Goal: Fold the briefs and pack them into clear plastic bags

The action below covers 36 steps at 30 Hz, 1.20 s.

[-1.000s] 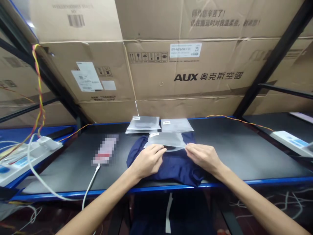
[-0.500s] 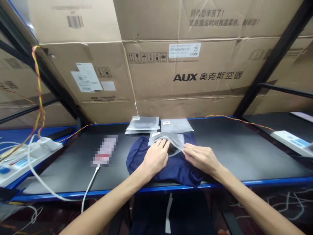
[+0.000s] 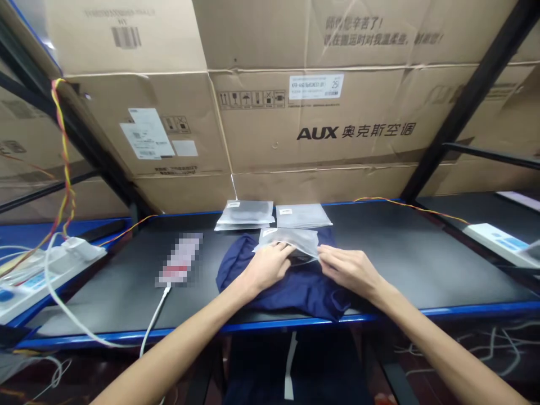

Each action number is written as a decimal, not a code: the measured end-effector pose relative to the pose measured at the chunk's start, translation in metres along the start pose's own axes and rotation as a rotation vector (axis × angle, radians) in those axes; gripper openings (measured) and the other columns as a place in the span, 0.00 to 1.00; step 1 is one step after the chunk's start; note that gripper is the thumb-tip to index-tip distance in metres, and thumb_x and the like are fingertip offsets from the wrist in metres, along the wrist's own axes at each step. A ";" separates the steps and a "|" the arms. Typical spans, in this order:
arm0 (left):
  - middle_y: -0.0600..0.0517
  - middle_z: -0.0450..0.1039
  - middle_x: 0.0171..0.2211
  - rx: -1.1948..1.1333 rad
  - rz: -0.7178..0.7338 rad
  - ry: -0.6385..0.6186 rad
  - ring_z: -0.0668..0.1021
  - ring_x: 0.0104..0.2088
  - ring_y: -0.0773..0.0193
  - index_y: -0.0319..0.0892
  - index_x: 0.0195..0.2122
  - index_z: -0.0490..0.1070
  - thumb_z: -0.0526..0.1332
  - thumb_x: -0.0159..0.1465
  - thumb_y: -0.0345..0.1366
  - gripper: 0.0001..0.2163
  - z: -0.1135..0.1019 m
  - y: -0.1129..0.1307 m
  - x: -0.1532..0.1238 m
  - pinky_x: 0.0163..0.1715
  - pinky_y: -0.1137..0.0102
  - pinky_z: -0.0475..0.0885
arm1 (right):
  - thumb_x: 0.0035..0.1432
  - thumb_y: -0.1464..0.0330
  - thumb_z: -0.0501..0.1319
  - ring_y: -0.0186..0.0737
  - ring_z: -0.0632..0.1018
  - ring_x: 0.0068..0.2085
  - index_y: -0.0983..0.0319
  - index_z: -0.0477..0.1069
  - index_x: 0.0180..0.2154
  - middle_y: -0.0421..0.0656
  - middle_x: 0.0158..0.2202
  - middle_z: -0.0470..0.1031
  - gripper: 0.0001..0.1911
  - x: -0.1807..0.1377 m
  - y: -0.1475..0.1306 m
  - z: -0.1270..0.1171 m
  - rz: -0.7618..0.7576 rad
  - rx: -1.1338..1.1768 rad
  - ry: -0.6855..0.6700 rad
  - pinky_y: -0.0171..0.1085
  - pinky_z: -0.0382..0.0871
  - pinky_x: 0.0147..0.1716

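A frosted plastic bag lies on a navy blue cloth near the front edge of the black table. My left hand pinches the bag's near left edge, fingertips at its mouth. My right hand grips the bag's near right corner, fingers curled. Something dark shows inside the bag between my hands. Both forearms reach in from below.
Two more frosted bags lie behind the cloth. A blurred flat device with a white cable lies to the left. Power strips sit at both sides. Large cardboard boxes wall off the back.
My left hand slid right along the bag's mouth and lifted its upper layer, then drew back a little. The right hand stayed on the bag's right corner.
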<state>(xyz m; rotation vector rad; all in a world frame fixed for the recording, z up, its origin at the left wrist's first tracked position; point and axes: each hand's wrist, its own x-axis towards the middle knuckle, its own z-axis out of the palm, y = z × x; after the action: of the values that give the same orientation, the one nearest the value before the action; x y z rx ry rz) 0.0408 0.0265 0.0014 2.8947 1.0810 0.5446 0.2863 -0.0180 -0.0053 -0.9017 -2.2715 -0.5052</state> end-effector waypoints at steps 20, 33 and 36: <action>0.52 0.72 0.56 -0.655 0.297 -0.107 0.68 0.62 0.50 0.49 0.49 0.78 0.58 0.50 0.23 0.26 -0.007 -0.033 -0.032 0.59 0.52 0.67 | 0.63 0.74 0.56 0.46 0.71 0.60 0.62 0.69 0.55 0.48 0.59 0.72 0.19 0.008 0.005 0.017 0.043 -0.044 -0.161 0.42 0.73 0.53; 0.52 0.73 0.55 -0.596 0.339 -0.049 0.70 0.60 0.52 0.47 0.48 0.79 0.56 0.47 0.25 0.27 -0.008 -0.034 -0.037 0.59 0.57 0.68 | 0.64 0.76 0.50 0.47 0.77 0.54 0.59 0.73 0.53 0.48 0.54 0.76 0.21 0.004 0.030 0.022 0.374 -0.095 -0.314 0.44 0.75 0.50; 0.52 0.73 0.55 -0.596 0.328 -0.038 0.70 0.60 0.53 0.47 0.47 0.79 0.56 0.47 0.25 0.27 -0.008 -0.034 -0.037 0.59 0.57 0.68 | 0.64 0.74 0.51 0.49 0.73 0.58 0.60 0.74 0.53 0.48 0.57 0.73 0.20 0.010 0.046 0.028 0.453 -0.076 -0.364 0.46 0.68 0.57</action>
<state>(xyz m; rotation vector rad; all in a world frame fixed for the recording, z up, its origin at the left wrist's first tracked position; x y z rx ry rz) -0.0092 0.0281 -0.0073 2.5257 0.3423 0.6741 0.3022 0.0336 -0.0133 -1.6026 -2.2605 -0.2365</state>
